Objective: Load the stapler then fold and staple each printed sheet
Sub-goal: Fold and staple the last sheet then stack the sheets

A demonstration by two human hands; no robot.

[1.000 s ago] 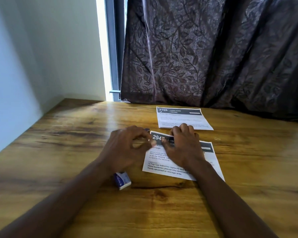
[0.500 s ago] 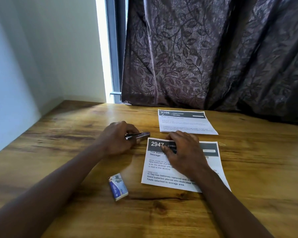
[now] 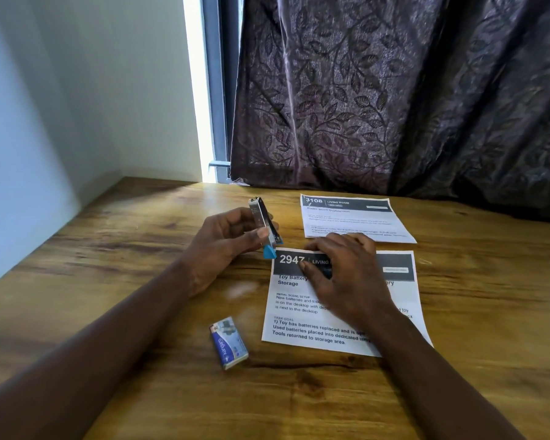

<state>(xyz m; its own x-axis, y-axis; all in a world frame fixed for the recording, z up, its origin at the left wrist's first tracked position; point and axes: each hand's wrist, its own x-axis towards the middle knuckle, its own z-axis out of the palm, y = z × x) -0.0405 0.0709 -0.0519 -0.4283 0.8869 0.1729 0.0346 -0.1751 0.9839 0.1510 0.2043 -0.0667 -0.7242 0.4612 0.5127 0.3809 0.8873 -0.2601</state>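
Stapler (image 3: 264,225), silver with blue end: centre of frame, lifted off the surface (image 3: 108,281), gripped by the fingers of the left hand (image 3: 223,246); loading cannot be verified. Nearer sheet (image 3: 302,319) and farther sheet (image 3: 350,220), right of centre: flat, unfolded, unstapled; right hand (image 3: 343,274) rests on the nearer, fingers relaxed, grasping nothing. Staple box (image 3: 229,342): lower centre.

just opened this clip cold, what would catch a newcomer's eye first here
The metal stapler, tipped up in the left hand over the wooden table. Next, the right hand pressing the sheet headed 2947, a second sheet beyond it, and a small blue box near the left forearm.
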